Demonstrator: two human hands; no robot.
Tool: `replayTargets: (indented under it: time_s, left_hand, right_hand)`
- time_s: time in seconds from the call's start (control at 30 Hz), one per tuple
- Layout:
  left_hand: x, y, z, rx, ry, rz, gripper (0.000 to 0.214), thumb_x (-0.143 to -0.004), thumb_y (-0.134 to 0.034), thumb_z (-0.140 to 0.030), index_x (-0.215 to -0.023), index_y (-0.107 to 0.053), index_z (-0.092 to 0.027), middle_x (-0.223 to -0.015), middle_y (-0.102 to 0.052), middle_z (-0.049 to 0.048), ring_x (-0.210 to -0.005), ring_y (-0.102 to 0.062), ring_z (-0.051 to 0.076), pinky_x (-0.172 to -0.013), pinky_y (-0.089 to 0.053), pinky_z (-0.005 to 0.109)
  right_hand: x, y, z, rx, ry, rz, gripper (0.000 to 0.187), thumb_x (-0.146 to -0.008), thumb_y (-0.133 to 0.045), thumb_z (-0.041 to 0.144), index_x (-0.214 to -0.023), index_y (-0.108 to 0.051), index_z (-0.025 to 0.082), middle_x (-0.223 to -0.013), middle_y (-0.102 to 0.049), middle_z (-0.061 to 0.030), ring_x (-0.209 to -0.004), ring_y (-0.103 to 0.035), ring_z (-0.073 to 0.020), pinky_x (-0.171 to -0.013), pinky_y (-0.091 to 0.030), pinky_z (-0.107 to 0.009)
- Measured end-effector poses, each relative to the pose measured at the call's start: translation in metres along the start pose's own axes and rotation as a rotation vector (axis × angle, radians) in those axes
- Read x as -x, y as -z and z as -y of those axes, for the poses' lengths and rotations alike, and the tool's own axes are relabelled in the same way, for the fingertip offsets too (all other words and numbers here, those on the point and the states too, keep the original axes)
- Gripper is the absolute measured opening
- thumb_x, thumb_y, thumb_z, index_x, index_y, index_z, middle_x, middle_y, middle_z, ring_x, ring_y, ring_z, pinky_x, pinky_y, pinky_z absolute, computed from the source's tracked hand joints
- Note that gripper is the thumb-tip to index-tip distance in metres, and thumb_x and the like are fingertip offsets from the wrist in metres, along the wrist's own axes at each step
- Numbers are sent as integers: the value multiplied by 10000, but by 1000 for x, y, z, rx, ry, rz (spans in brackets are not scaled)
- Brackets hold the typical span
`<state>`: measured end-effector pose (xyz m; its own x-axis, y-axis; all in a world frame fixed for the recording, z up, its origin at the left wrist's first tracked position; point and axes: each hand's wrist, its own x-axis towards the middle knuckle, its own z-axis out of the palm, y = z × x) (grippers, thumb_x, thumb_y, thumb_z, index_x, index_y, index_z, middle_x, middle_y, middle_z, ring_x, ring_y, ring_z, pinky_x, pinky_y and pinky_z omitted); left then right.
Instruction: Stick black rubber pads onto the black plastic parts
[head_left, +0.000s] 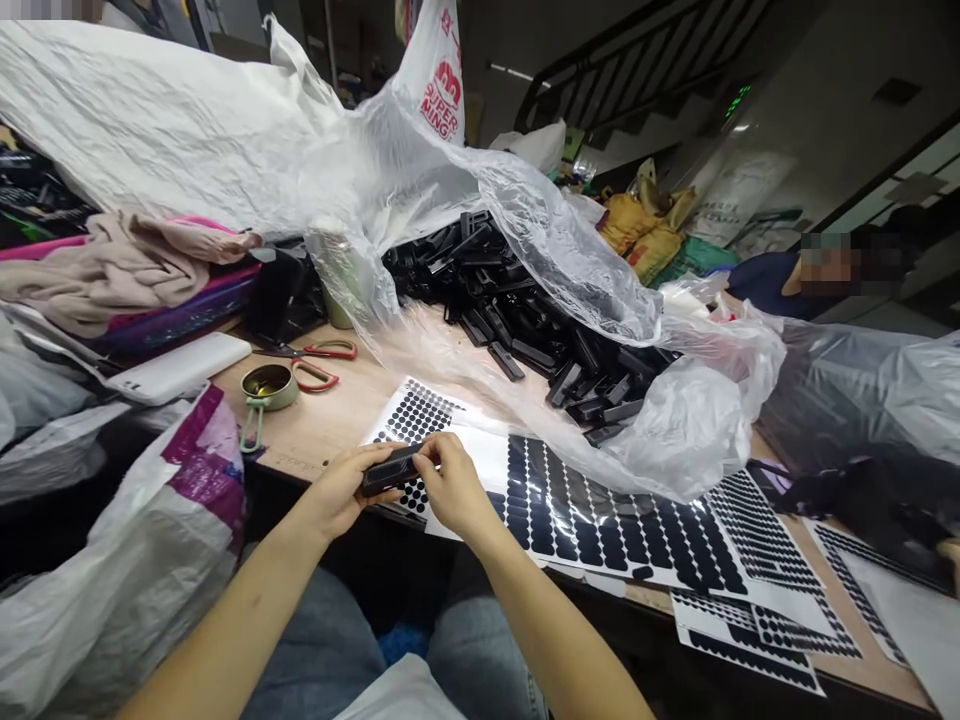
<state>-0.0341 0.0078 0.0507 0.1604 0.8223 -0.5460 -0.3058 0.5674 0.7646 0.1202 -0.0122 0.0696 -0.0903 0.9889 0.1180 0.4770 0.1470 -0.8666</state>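
Observation:
A black oblong plastic part (391, 471) is held over the table's front edge. My left hand (341, 492) wraps around its near end, the fingers closed along its sides. At its far end, my right hand (453, 484) pinches with thumb and fingertips; whether a small piece sits between them is hidden. Beneath the hands lies a white sheet of round black stickers (417, 408). To the right spreads a larger sheet of black oblong stickers (592, 505). Behind it, a heap of similar black plastic parts (517, 300) spills from a clear plastic bag (690, 430).
Red-handled scissors (328, 350) and a small green cup (270, 386) stand at left, near a white flat box (180, 368). More sticker sheets (772, 540) overlap at right. A large white sack (187, 130) rises behind. Another person (780, 280) sits at far right.

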Motion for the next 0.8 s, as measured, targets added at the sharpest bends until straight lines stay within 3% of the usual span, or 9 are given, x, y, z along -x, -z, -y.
replayTargets:
  time_s: [0.57,0.67,0.8]
  left_hand:
    - [15,-18,5,-35,-23,-23,182,-741,-567,-168,-888,-665,-123,-833,-678,70,-695,-660,191,-449,-549,259]
    - [13,-21,9,-53,-29,-20,198,-757,-558,-167,-930,-637,-116,-840,-685,91,-703,-673,209,-448,-546,261]
    - [6,-25,16,-122,-13,-1,218,-790,-547,-200,-986,-593,-117,-824,-689,109,-717,-686,224,-454,-540,240]
  right_hand:
    - [14,0,-3,16,-9,-32,113,-802,-448,155,-702,-449,208,-912,-526,-38,-824,-531,-149,-786,-437,-304]
    - [20,5,-15,53,-30,-112,12,-806,-483,218,-814,-481,210,-957,-523,-49,-820,-538,-160,-756,-445,-303]
    - [39,23,-50,336,-253,-292,187,-798,-521,310,-931,-492,182,-946,-541,-106,-810,-553,-232,-717,-433,-367]
